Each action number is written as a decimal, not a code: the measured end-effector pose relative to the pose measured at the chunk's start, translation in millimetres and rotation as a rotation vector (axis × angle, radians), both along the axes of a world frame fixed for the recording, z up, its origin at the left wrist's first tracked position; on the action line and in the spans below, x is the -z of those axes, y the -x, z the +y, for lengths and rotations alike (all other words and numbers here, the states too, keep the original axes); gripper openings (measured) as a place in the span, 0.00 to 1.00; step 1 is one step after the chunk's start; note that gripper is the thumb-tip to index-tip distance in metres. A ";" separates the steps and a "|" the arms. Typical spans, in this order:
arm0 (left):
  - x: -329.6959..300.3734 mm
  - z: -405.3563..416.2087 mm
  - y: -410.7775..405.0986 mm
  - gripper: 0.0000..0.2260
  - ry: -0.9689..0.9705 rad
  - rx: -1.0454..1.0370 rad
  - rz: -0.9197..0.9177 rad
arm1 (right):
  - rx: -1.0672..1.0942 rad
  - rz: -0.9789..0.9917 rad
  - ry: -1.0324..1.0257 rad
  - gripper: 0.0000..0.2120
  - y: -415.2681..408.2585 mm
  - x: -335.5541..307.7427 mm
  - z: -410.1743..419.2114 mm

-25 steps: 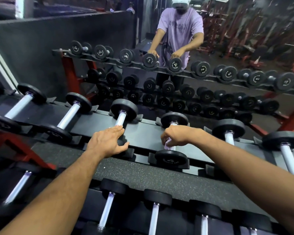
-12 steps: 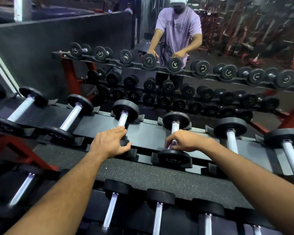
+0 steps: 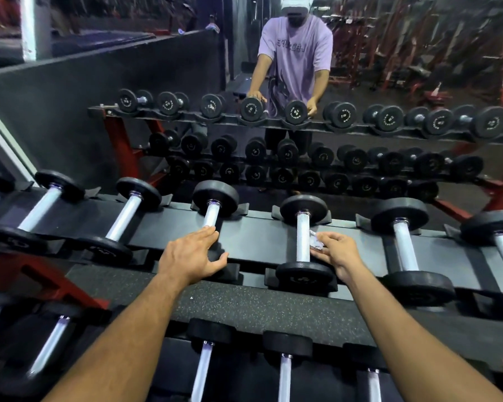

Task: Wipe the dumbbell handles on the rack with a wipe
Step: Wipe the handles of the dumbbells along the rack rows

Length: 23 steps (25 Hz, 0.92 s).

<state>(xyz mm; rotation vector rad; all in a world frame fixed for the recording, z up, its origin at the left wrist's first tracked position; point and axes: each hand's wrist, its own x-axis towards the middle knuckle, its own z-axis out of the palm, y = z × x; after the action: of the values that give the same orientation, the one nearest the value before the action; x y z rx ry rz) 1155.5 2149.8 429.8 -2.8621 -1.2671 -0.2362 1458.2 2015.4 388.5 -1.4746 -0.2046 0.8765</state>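
Ahead, the rack (image 3: pixel 259 239) cradles seven dumbbells across its top tier, handles up for wiping. Left hand (image 3: pixel 190 256) rests spread and relaxed over one dumbbell's (image 3: pixel 214 211) near end, probably as a brace. Right hand (image 3: pixel 339 250) pinches one crumpled wipe (image 3: pixel 315 242) against the neighbouring handle (image 3: pixel 302 239), likely mid-wipe.

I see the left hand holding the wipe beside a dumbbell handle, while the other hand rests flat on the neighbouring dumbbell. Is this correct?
Not quite: the head view shows the right hand holding the wipe beside the dumbbell handle. The left hand, fingers straight, is the one resting flat on the neighbouring dumbbell.
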 end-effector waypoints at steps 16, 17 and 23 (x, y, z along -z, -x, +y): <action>3.3 0.6 0.6 0.28 -0.018 -0.021 -0.026 | -0.383 0.004 0.107 0.09 -6.4 0.4 0.8; 3.6 0.9 0.6 0.28 -0.024 -0.022 -0.025 | -0.424 -0.018 0.126 0.09 -4.1 0.4 -7.1; 5.9 0.8 -0.8 0.28 -0.061 -0.010 -0.027 | -0.404 0.048 0.045 0.11 1.5 -4.1 -6.7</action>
<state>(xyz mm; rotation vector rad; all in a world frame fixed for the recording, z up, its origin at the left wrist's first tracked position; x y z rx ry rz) 1156.4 2150.6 424.0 -2.8104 -1.2546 -0.3085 1456.7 2008.7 392.5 -1.4766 -0.4604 1.2457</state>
